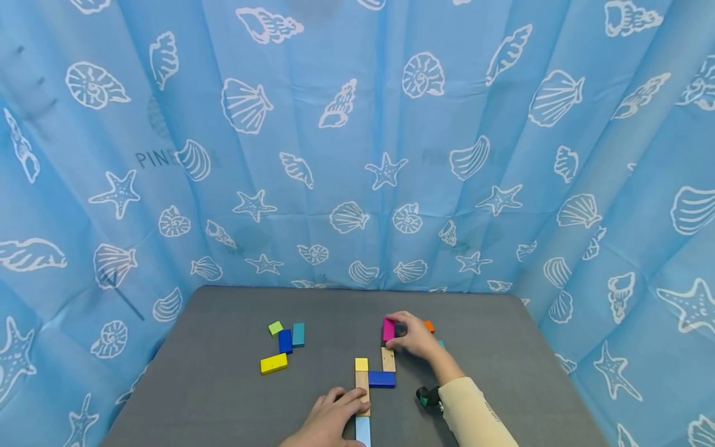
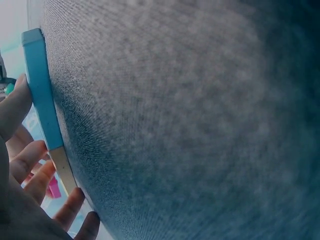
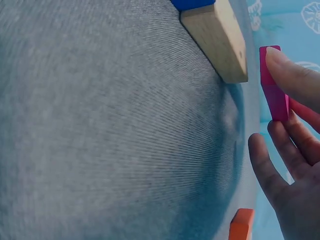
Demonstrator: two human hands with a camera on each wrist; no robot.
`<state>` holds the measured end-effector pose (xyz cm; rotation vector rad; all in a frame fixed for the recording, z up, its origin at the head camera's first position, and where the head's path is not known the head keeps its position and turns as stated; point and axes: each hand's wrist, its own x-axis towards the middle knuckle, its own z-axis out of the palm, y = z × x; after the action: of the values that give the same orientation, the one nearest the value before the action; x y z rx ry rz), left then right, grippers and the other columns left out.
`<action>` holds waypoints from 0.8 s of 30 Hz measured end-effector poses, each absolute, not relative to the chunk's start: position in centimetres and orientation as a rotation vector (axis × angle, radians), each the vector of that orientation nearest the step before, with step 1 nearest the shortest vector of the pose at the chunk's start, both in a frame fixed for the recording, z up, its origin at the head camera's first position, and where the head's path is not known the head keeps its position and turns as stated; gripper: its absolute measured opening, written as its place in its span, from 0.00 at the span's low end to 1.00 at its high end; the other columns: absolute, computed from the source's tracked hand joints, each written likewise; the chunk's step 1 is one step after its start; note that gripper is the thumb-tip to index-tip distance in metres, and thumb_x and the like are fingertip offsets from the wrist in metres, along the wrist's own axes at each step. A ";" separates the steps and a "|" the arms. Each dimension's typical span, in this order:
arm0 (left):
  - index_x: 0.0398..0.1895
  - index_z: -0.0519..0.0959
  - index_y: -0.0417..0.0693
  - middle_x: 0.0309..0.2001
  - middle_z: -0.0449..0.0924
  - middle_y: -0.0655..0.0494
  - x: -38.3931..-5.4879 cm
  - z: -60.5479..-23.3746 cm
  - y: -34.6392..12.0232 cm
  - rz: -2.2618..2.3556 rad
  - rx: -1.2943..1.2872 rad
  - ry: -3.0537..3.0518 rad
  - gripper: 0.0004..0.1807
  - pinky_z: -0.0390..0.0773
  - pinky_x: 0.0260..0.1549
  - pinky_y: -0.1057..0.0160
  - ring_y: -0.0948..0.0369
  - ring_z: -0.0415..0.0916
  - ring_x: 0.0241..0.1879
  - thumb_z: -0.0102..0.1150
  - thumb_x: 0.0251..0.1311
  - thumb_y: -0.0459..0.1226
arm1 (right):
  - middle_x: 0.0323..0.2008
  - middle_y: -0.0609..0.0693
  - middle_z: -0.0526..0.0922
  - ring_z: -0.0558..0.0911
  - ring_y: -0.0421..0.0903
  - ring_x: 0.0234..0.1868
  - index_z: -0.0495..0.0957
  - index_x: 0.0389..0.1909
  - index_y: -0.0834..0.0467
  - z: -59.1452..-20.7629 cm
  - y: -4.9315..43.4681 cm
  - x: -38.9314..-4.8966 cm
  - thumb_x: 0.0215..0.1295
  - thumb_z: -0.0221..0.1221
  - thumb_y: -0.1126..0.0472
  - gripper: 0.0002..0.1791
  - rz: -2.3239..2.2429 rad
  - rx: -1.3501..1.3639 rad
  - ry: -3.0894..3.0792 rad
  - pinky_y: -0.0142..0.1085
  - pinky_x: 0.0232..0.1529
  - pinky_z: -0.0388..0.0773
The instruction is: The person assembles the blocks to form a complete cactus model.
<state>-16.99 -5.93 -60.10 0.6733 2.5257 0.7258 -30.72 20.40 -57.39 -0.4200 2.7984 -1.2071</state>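
Note:
My right hand (image 1: 419,338) pinches a magenta block (image 1: 388,330) between thumb and fingers, at the far end of a short wooden block (image 1: 388,359). In the right wrist view the magenta block (image 3: 273,85) shows above the table, apart from the wooden block (image 3: 217,40). A dark blue block (image 1: 382,379) joins that wooden block to a column: a yellow block (image 1: 361,364), a plain wooden length (image 1: 362,380) and a light blue block (image 1: 363,429). My left hand (image 1: 331,417) rests fingertips on the wooden length, its thumb beside the light blue block (image 2: 42,90).
To the left lie a lime block (image 1: 275,328), a dark blue block (image 1: 285,341), a teal block (image 1: 298,334) and a yellow block (image 1: 274,364). An orange block (image 1: 429,326) shows behind my right hand. A shell-patterned curtain (image 1: 346,248) borders the grey table (image 1: 223,397).

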 end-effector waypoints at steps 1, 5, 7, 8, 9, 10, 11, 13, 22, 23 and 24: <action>0.63 0.73 0.84 0.70 0.64 0.81 -17.0 -60.2 -5.9 0.725 0.667 2.522 0.35 0.69 0.59 0.40 0.53 0.63 0.66 0.73 0.48 0.62 | 0.61 0.56 0.78 0.78 0.58 0.59 0.78 0.63 0.59 -57.5 20.4 -30.8 0.50 0.77 0.61 0.36 -1.195 -0.420 2.802 0.55 0.55 0.78; 0.63 0.73 0.85 0.70 0.64 0.82 -17.2 -60.5 -6.0 0.711 0.665 2.519 0.35 0.69 0.60 0.40 0.53 0.63 0.66 0.73 0.48 0.62 | 0.62 0.56 0.78 0.76 0.60 0.62 0.78 0.63 0.58 -57.9 20.4 -30.9 0.51 0.77 0.60 0.36 -1.172 -0.418 2.801 0.59 0.61 0.73; 0.63 0.72 0.85 0.70 0.64 0.82 -17.2 -60.6 -5.9 0.710 0.664 2.515 0.35 0.69 0.60 0.40 0.53 0.63 0.66 0.73 0.48 0.62 | 0.62 0.57 0.78 0.75 0.60 0.63 0.78 0.63 0.58 -58.1 20.3 -30.9 0.51 0.77 0.61 0.35 -1.175 -0.416 2.798 0.59 0.62 0.72; 0.63 0.73 0.85 0.70 0.63 0.83 -17.3 -60.6 -5.9 0.712 0.662 2.512 0.35 0.69 0.59 0.40 0.53 0.63 0.66 0.73 0.48 0.62 | 0.62 0.57 0.78 0.75 0.60 0.63 0.78 0.63 0.58 -58.1 20.3 -30.8 0.51 0.77 0.60 0.35 -1.176 -0.420 2.799 0.60 0.63 0.72; 0.63 0.73 0.85 0.70 0.63 0.83 -17.3 -60.7 -5.9 0.713 0.661 2.509 0.35 0.69 0.59 0.40 0.53 0.63 0.66 0.73 0.48 0.62 | 0.62 0.57 0.78 0.75 0.60 0.64 0.78 0.63 0.58 -58.2 20.3 -30.8 0.52 0.77 0.61 0.35 -1.180 -0.421 2.794 0.60 0.63 0.71; 0.63 0.73 0.85 0.70 0.63 0.83 -17.3 -60.7 -5.9 0.714 0.657 2.506 0.35 0.69 0.59 0.40 0.53 0.64 0.66 0.73 0.48 0.62 | 0.62 0.56 0.78 0.75 0.60 0.64 0.78 0.63 0.58 -58.2 20.3 -30.8 0.52 0.77 0.61 0.35 -1.182 -0.421 2.790 0.59 0.64 0.71; 0.62 0.73 0.85 0.70 0.63 0.83 -17.3 -60.7 -5.9 0.714 0.653 2.504 0.35 0.70 0.59 0.40 0.53 0.64 0.66 0.73 0.48 0.62 | 0.62 0.56 0.78 0.75 0.60 0.65 0.78 0.63 0.58 -58.2 20.2 -30.8 0.52 0.77 0.61 0.35 -1.183 -0.424 2.785 0.59 0.64 0.70; 0.62 0.73 0.86 0.70 0.63 0.84 -17.3 -60.6 -5.8 0.715 0.636 2.499 0.34 0.70 0.59 0.40 0.53 0.63 0.66 0.73 0.48 0.62 | 0.62 0.57 0.78 0.74 0.61 0.65 0.78 0.62 0.59 -58.2 20.2 -30.7 0.52 0.77 0.61 0.34 -1.191 -0.434 2.778 0.59 0.65 0.70; 0.61 0.73 0.87 0.69 0.64 0.84 -17.4 -60.3 -5.5 0.722 0.574 2.497 0.35 0.69 0.60 0.37 0.51 0.63 0.66 0.74 0.45 0.62 | 0.63 0.58 0.78 0.74 0.61 0.65 0.79 0.62 0.58 -58.1 20.2 -30.8 0.56 0.74 0.60 0.31 -1.132 -0.432 2.754 0.59 0.64 0.71; 0.61 0.73 0.87 0.69 0.64 0.84 -17.4 -60.3 -5.4 0.719 0.576 2.499 0.35 0.69 0.60 0.37 0.50 0.63 0.66 0.74 0.45 0.62 | 0.62 0.58 0.78 0.74 0.61 0.65 0.79 0.62 0.58 -58.1 20.2 -30.8 0.56 0.74 0.60 0.31 -1.130 -0.429 2.749 0.59 0.64 0.71; 0.61 0.73 0.87 0.69 0.64 0.84 -17.4 -60.2 -5.4 0.719 0.576 2.499 0.35 0.69 0.60 0.37 0.50 0.63 0.66 0.74 0.45 0.62 | 0.63 0.57 0.78 0.74 0.60 0.65 0.79 0.62 0.57 -58.1 20.2 -30.9 0.56 0.74 0.60 0.30 -1.130 -0.420 2.742 0.58 0.64 0.71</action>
<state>-17.38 -5.41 -60.23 0.5760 2.4989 0.7191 -30.85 20.18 -58.09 -0.4197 2.7417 -1.1305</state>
